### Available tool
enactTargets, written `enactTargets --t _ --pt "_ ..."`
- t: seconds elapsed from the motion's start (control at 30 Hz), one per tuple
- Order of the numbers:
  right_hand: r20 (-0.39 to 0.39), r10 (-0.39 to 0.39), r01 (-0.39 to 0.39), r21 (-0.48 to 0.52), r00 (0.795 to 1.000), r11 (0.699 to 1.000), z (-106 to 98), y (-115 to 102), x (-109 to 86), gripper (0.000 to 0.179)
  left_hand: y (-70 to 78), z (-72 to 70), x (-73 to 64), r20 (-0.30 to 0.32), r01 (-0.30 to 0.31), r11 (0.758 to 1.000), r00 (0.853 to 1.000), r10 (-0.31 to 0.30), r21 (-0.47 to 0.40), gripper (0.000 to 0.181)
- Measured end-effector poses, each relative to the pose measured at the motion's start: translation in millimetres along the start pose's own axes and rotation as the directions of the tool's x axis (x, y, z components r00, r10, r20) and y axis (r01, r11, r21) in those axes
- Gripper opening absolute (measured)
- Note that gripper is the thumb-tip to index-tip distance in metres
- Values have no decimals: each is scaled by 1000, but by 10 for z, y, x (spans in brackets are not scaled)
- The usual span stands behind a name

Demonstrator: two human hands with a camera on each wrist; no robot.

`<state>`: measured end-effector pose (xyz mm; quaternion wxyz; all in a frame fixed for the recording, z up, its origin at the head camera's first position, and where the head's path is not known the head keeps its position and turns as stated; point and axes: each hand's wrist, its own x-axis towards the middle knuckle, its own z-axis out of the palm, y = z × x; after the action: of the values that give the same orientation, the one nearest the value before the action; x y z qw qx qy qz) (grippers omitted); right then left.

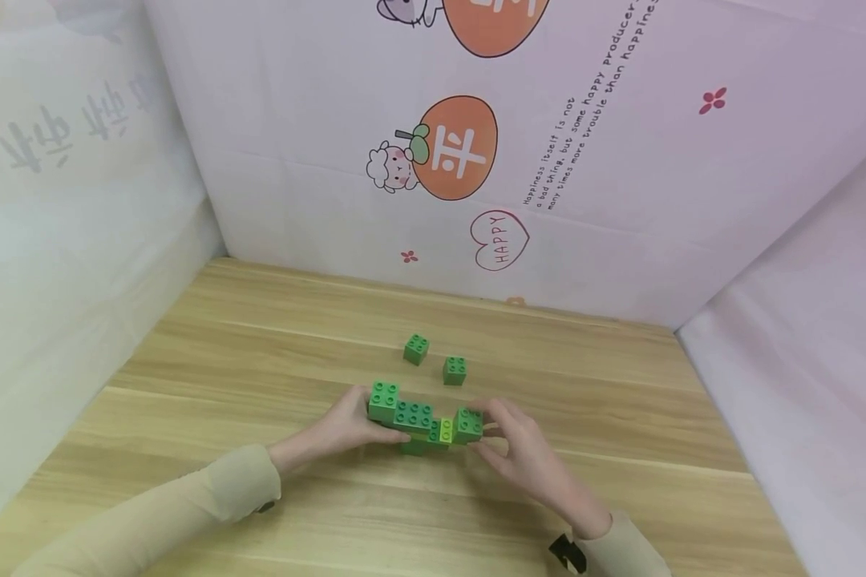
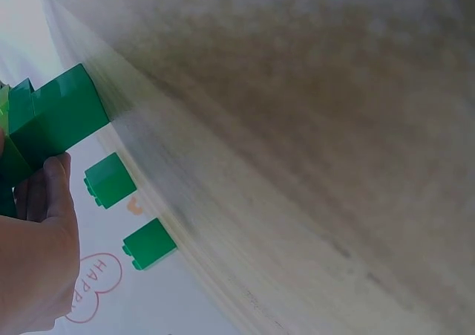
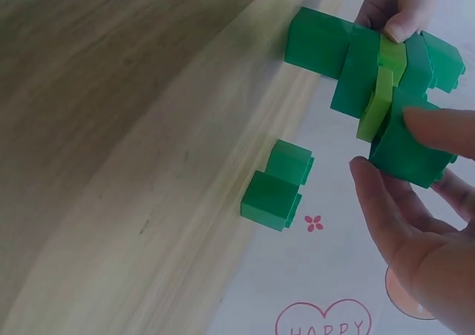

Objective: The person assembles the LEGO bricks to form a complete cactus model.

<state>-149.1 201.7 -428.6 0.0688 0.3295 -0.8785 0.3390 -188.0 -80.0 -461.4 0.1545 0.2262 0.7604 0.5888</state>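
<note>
White printed sheeting (image 1: 296, 200) backs the wood-grain table (image 1: 260, 344). Left hand (image 1: 345, 425) grips the green brick assembly (image 1: 413, 414); behind it, two loose bricks (image 1: 416, 353) stand; at its right end, a four-stud brick (image 1: 467, 426) is pinched by the right hand (image 1: 518, 450), attachment indeterminable.

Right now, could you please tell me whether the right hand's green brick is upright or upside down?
Upright: the head view shows the held green brick with its studs uppermost.
</note>
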Motion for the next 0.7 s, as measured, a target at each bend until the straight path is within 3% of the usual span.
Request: enactTargets --t 0.3,0.53,0.7 --pt "127 114 -125 79 985 989 33 18 -16 48 -11 -4 -3 2 9 1000 1000 -9 10 44" --pt "139 -5 2 23 990 1000 135 26 6 65 -9 2 -4 3 8 1000 1000 -8 17 44" --pt "126 -2 1 10 992 1000 174 28 20 57 -1 -2 -2 -1 6 1000 1000 -6 16 43"
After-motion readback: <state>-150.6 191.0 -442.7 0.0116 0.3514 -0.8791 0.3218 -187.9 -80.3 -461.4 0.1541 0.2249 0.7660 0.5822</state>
